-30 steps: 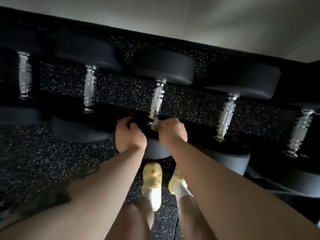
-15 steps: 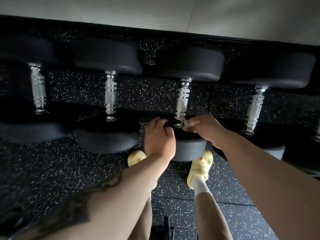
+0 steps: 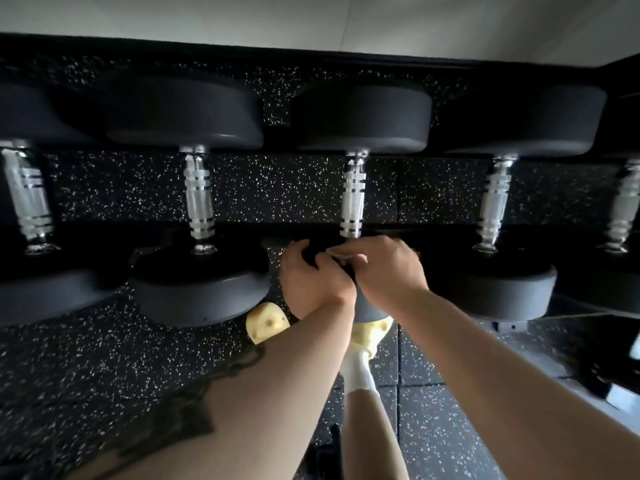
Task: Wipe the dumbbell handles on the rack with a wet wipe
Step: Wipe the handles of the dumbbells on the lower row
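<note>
Wet wipe (image 3: pixel 341 255): pinched in right hand (image 3: pixel 384 271) fingers below chrome dumbbell handle (image 3: pixel 352 199); left hand (image 3: pixel 311 278) fingers curled on near weight head.

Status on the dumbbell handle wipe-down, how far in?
Done: nothing shows which handles are already wiped. In hand: the right hand pinches the wet wipe at the near end of the middle handle, with the left hand curled over that dumbbell's near head beside it. Left: most of that handle is bare above the hands; at least four more handles flank it, state unknown.
</note>
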Tool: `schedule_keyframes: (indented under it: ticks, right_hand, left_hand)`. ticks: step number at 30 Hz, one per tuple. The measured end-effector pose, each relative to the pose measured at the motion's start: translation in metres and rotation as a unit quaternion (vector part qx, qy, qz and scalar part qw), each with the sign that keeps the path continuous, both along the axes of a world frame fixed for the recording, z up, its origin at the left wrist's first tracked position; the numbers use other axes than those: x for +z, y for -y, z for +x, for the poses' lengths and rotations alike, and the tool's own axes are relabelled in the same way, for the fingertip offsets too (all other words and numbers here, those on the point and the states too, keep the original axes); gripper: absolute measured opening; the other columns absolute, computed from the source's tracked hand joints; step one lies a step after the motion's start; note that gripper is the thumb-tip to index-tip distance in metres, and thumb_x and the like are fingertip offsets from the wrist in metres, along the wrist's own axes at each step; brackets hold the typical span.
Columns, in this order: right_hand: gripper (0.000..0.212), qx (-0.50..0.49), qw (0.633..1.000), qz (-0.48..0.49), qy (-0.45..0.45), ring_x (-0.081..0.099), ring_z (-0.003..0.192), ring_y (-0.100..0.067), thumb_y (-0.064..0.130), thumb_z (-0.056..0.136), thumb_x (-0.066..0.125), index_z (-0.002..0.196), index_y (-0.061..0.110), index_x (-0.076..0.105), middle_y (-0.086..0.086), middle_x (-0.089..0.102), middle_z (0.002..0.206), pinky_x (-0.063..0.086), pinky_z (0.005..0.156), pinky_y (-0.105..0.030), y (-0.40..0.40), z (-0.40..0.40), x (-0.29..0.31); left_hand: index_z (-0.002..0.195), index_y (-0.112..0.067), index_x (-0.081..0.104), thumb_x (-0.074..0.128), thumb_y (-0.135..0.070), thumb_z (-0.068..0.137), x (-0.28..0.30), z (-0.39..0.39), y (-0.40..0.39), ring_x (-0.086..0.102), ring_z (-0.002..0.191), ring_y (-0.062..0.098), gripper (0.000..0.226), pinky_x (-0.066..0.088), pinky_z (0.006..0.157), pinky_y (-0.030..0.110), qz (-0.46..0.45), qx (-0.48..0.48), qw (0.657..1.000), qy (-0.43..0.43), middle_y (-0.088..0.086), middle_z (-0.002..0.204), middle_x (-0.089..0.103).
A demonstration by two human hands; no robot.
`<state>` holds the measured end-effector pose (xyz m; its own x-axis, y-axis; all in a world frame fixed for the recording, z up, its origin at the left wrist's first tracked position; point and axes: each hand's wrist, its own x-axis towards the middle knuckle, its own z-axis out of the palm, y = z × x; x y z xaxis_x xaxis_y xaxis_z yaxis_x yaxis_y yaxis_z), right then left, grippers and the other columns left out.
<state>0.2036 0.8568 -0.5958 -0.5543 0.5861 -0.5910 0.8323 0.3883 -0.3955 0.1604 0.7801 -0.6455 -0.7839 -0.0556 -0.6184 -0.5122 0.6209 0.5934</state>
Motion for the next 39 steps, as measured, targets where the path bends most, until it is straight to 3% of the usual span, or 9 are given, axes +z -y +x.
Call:
schedule_keyframes:
  ticks: [3, 8, 13, 17, 21, 24, 30, 35, 39]
  right_hand:
    - [0.033, 0.198, 0.979, 0.042, 0.003, 0.051, 0.109, -0.016, 0.023, 0.092, 0.053, 0.112, 0.049, 0.063, 0.008, 0.063, 0.110, 0.037, 0.097, -0.029, -0.017, -0.007, -0.012]
    - [0.034, 0.365, 0.923, 0.100, 0.069, 0.059, 0.099, -0.027, 0.016, 0.092, 0.045, 0.113, 0.034, 0.065, -0.003, 0.062, 0.106, 0.043, 0.071, -0.032, -0.025, -0.032, -0.010]
    - [0.028, 0.077, 0.992, 0.000, 0.097, 0.063, 0.093, -0.019, 0.024, 0.088, 0.059, 0.103, 0.045, 0.068, 0.005, 0.068, 0.109, 0.048, 0.066, -0.024, -0.038, 0.006, 0.000]
    - [0.022, -0.158, 0.978, -0.093, 0.097, 0.064, 0.090, -0.024, 0.021, 0.089, 0.059, 0.108, 0.025, 0.070, -0.005, 0.067, 0.098, 0.054, 0.070, -0.029, -0.037, -0.006, -0.029]
    - [0.036, -0.180, 0.955, -0.209, 0.112, 0.052, 0.111, -0.030, 0.005, 0.097, 0.036, 0.129, -0.001, 0.052, -0.022, 0.052, 0.130, 0.039, 0.060, -0.014, -0.039, -0.029, -0.048]
    - [0.030, -0.182, 0.952, -0.223, 0.102, 0.057, 0.109, -0.035, 0.002, 0.092, 0.048, 0.118, -0.004, 0.060, -0.023, 0.057, 0.123, 0.049, 0.091, -0.034, -0.052, -0.021, -0.033]
    - [0.033, -0.471, 0.834, -0.272, -0.092, 0.062, 0.083, -0.016, -0.006, 0.088, 0.050, 0.106, 0.019, 0.063, -0.002, 0.062, 0.094, 0.054, 0.078, -0.030, -0.089, -0.042, -0.021]
    - [0.032, -0.579, 0.701, -0.389, -0.150, 0.061, 0.054, -0.020, 0.011, 0.099, 0.033, 0.086, 0.004, 0.062, -0.008, 0.063, 0.067, 0.058, 0.062, -0.033, -0.074, -0.075, -0.029]
    - [0.030, -0.438, 0.876, -0.161, -0.122, 0.064, 0.075, -0.014, 0.009, 0.090, 0.052, 0.114, 0.019, 0.067, 0.002, 0.069, 0.087, 0.054, 0.077, -0.030, -0.060, -0.056, -0.027]
  left_hand:
    - [0.109, -0.023, 0.064, 0.038, -0.032, 0.064, 0.001, 0.000, 0.001, 0.057, 0.112, 0.025, 0.053, 0.045, 0.096, 0.041, 0.006, -0.007, 1.000, -0.011, -0.002, 0.119, 0.063]
    - [0.105, -0.020, 0.066, 0.039, -0.031, 0.062, 0.003, 0.000, -0.001, 0.058, 0.105, 0.027, 0.051, 0.047, 0.090, 0.041, 0.003, -0.008, 1.000, -0.023, 0.000, 0.113, 0.064]
    - [0.098, -0.024, 0.064, 0.040, -0.032, 0.063, 0.003, 0.002, -0.001, 0.058, 0.104, 0.026, 0.044, 0.046, 0.089, 0.039, -0.002, -0.002, 1.000, -0.020, -0.002, 0.109, 0.065]
    - [0.095, -0.026, 0.065, 0.039, -0.034, 0.062, 0.003, 0.002, -0.002, 0.058, 0.102, 0.025, 0.043, 0.048, 0.086, 0.040, -0.017, -0.001, 1.000, -0.023, -0.006, 0.111, 0.064]
    - [0.091, -0.027, 0.063, 0.039, -0.036, 0.062, 0.001, 0.003, -0.001, 0.057, 0.102, 0.024, 0.039, 0.048, 0.086, 0.041, -0.020, -0.004, 0.999, -0.031, -0.007, 0.113, 0.063]
    - [0.086, -0.031, 0.060, 0.038, -0.035, 0.063, 0.001, 0.003, -0.001, 0.056, 0.106, 0.023, 0.032, 0.046, 0.089, 0.040, -0.018, -0.010, 0.999, -0.033, -0.007, 0.117, 0.062]
    - [0.083, -0.033, 0.058, 0.039, -0.034, 0.064, 0.000, 0.005, -0.002, 0.056, 0.110, 0.021, 0.027, 0.047, 0.089, 0.040, -0.018, -0.010, 0.999, -0.033, -0.011, 0.121, 0.060]
    - [0.082, -0.032, 0.059, 0.039, -0.034, 0.064, 0.000, 0.005, -0.001, 0.057, 0.108, 0.022, 0.027, 0.047, 0.090, 0.042, -0.015, -0.005, 0.999, -0.042, -0.011, 0.120, 0.060]
    - [0.084, -0.030, 0.062, 0.039, -0.034, 0.063, -0.002, 0.005, -0.001, 0.056, 0.109, 0.023, 0.030, 0.046, 0.090, 0.043, -0.017, -0.007, 0.999, -0.048, -0.010, 0.121, 0.061]
